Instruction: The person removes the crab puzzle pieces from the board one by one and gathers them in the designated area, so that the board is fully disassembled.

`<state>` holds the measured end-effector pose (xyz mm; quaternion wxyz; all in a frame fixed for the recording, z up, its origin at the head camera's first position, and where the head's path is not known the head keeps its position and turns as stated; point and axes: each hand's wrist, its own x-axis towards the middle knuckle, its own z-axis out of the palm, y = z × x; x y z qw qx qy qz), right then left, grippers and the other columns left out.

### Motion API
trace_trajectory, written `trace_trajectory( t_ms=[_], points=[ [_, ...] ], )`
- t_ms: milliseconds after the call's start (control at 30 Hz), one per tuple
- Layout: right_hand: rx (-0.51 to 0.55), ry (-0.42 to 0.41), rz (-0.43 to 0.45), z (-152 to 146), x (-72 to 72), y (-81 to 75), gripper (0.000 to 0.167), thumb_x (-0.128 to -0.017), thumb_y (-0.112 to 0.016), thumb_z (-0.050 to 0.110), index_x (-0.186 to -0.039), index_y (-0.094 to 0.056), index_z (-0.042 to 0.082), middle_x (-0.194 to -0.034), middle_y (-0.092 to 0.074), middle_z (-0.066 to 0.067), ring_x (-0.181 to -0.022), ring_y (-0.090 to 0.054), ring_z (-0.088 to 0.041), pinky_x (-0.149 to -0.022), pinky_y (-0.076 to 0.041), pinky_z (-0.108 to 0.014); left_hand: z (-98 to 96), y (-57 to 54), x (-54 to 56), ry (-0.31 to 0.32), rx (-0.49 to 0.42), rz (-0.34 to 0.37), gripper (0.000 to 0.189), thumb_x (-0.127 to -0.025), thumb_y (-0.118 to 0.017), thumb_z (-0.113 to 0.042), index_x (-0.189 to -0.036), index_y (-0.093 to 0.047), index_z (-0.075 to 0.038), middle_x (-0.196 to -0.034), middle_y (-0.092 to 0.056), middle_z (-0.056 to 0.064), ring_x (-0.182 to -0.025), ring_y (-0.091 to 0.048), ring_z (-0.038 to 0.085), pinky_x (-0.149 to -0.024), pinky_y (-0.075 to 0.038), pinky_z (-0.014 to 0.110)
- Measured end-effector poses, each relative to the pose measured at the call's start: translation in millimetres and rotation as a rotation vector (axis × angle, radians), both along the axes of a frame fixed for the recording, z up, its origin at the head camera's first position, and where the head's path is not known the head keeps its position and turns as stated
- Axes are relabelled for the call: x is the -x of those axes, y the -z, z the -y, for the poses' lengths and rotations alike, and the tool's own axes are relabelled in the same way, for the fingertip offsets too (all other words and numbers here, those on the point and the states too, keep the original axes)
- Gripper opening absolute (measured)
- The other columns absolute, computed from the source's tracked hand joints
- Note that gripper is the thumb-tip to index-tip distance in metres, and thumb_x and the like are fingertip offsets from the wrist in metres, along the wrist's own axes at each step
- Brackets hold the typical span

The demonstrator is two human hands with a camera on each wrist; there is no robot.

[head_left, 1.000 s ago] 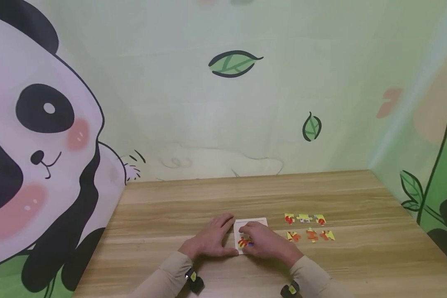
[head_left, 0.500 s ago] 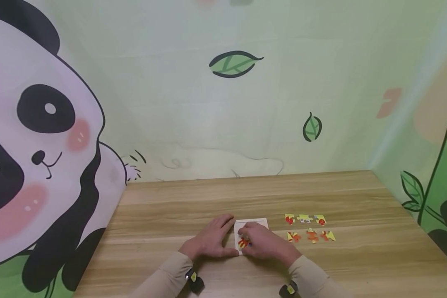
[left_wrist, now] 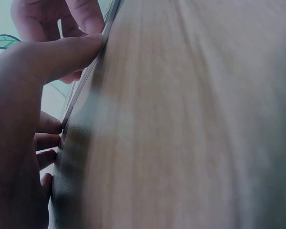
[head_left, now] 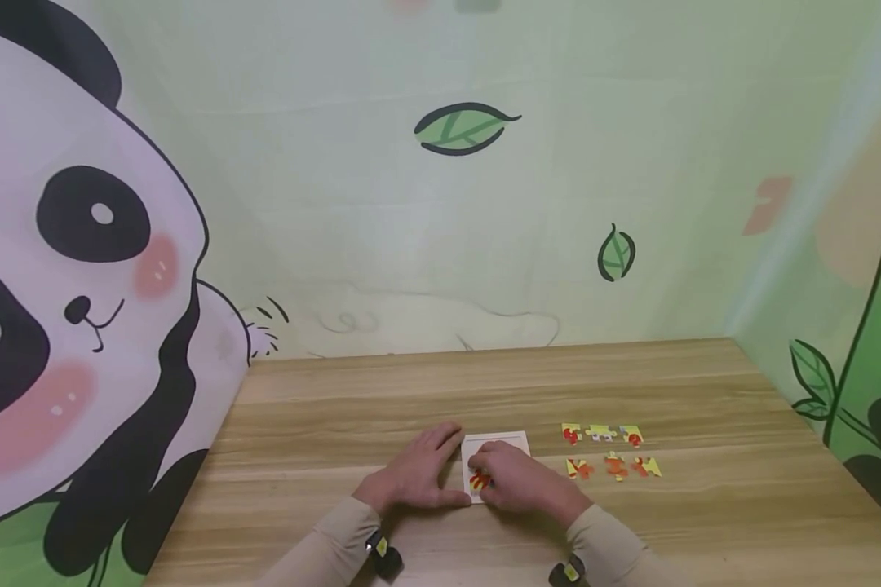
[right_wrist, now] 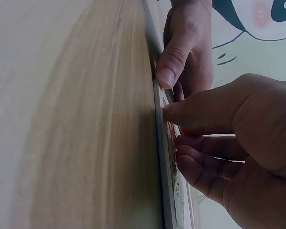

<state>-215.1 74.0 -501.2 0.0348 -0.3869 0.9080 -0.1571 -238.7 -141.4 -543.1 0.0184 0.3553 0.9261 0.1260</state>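
Note:
A small white puzzle tray lies flat on the wooden table between the two hands. Along its left side rests my left hand, fingers spread on the tabletop and thumb against the tray's near left corner. Over the tray, my right hand has bent fingers and holds a red-and-yellow jigsaw piece between thumb and fingertips, low against the tray. In the right wrist view, the thumb touches the tray's near edge and red shows under the fingertips. The hand hides much of the tray.
Right of the tray lie loose jigsaw pieces in two rows, the far row with yellow pieces and the near one with orange pieces. Behind the wooden table stands a wall covering with a panda and leaves.
The right hand shifts slightly left and nearer over the tray, its fingertips working at the red-and-yellow jigsaw piece. The left hand and the loose pieces stay put.

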Motion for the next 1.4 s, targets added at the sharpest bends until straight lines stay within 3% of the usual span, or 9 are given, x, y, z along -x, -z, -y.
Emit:
trace_trajectory(
  t_ms=[200,733,967,1400],
  points=[
    [0.011,-0.023,-0.015,-0.1,0.9,3.3,0.032,-0.074,-0.072,0.008,-0.106,-0.068,0.008,-0.093,-0.061,0.0,-0.085,-0.053,-0.01,-0.077,-0.049,-0.028,-0.5,0.0,-0.4,-0.002,-0.003,0.007,0.099,-0.081,-0.063,-0.066,-0.151,-0.032,-0.003,-0.154,-0.031,0.012,-0.143,-0.03,0.029,-0.119,-0.027,0.045],
    [0.017,-0.012,0.045,-0.3,2.6,1.9,0.036,-0.077,-0.072,0.007,-0.113,-0.067,0.007,-0.1,-0.056,-0.001,-0.083,-0.05,-0.008,-0.074,-0.049,-0.023,0.4,-2.7,0.4,-0.005,0.008,0.007,0.1,-0.081,-0.061,-0.068,-0.151,-0.032,-0.003,-0.154,-0.031,0.013,-0.142,-0.031,0.029,-0.118,-0.029,0.046],
    [0.044,-0.012,0.067,-1.2,4.2,3.6,0.028,-0.077,-0.072,0.007,-0.104,-0.067,0.01,-0.1,-0.053,0.001,-0.084,-0.05,-0.007,-0.074,-0.049,-0.022,-0.2,-4.1,0.8,-0.007,0.005,0.012,0.1,-0.08,-0.062,-0.068,-0.151,-0.031,-0.003,-0.154,-0.031,0.013,-0.143,-0.031,0.029,-0.118,-0.028,0.046],
    [0.065,-0.009,0.071,-6.5,2.7,9.8,0.029,-0.077,-0.074,0.014,-0.104,-0.064,0.013,-0.104,-0.049,0.003,-0.085,-0.05,-0.006,-0.074,-0.048,-0.019,-0.8,-0.8,0.3,0.005,0.006,0.013,0.101,-0.08,-0.061,-0.069,-0.151,-0.031,-0.003,-0.155,-0.03,0.015,-0.143,-0.03,0.031,-0.118,-0.028,0.047]
  ],
)
